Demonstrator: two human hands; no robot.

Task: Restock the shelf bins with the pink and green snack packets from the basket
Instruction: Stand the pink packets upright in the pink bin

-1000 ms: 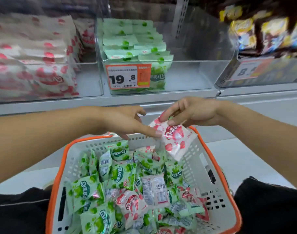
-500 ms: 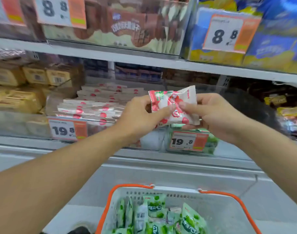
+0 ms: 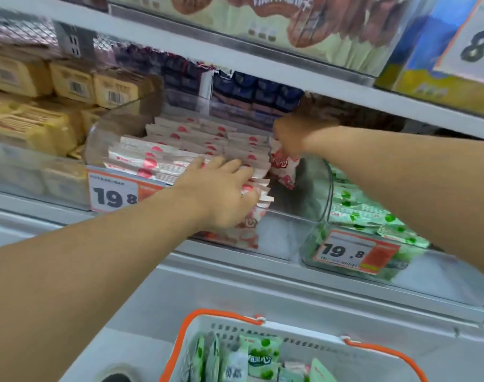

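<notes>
Left fingers (image 3: 221,164) lay flat on the pink stack (image 3: 196,150); right fingers (image 3: 283,139) pinched a pink packet (image 3: 283,168) beside it.

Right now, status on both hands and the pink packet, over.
Left hand flat on the stacked pink packets, holding the row. Right hand gripping one pink packet, lowering it into the pink bin at the row's right end. Nothing blocking.

Tight fit at the pink bin

Pink packets (image 3: 196,144) fill the clear bin (image 3: 298,205) except a gap on its right — the right hand (image 3: 290,133) occupies it; the upper shelf (image 3: 345,89) hangs low overhead — left hand (image 3: 221,188) covers the front rows.
</notes>
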